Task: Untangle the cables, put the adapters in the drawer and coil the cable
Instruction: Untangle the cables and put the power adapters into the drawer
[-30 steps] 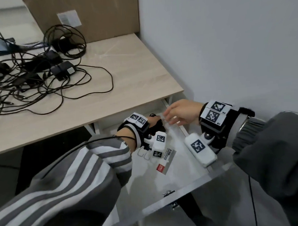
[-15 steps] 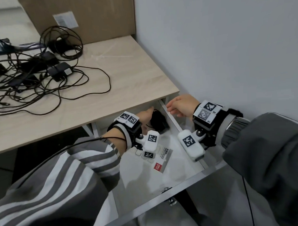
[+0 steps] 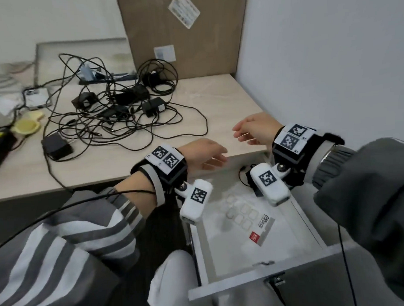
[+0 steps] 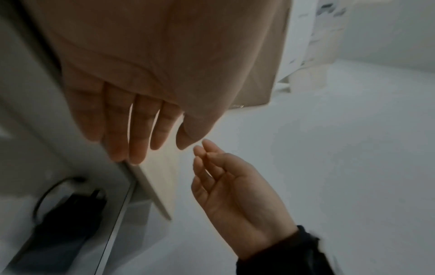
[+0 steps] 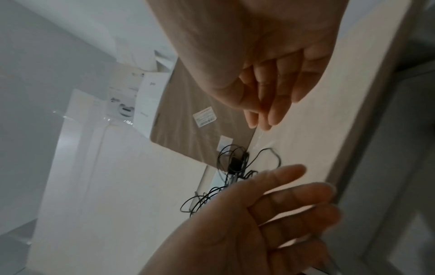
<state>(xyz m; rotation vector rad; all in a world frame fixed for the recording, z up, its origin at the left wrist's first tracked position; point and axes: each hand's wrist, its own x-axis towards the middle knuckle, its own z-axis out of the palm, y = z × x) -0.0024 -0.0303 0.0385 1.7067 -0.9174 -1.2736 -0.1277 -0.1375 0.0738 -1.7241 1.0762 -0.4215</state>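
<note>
Both hands are held above the near right corner of the tabletop [image 3: 100, 165], over the open drawer [image 3: 313, 231], and nothing is held in either. The left hand [image 3: 203, 152] is seen with its fingers [image 4: 139, 134] straight and loosely spread; the right hand [image 3: 255, 129] is seen with its fingers [image 5: 270, 104] relaxed and only slightly bent.

One black adapter [image 4: 68, 219] with its cord is already laid at the far end of the drawer, just under the tabletop edge. A flat white packet [image 3: 261, 231] lies nearer in the drawer. The tangled cables [image 3: 117, 119] and the remaining adapters [image 3: 153, 106] are spread over the far left part of the tabletop, well apart from the hands.

The step in hand is judged to be a return to the tangle for the next adapter. It is best done if one adapter at the right edge of the heap is chosen, since fewer cords appear to cross there. The body should be gripped by one hand while its cord is followed and lifted free by the other. The cord should be drawn out slowly, so that neighbouring adapters are not dragged along or knots tightened. A phone [image 3: 36, 96] and a small yellow dish [image 3: 26, 125] lie at the left of the heap and could be pulled by a snagged loop.
</note>
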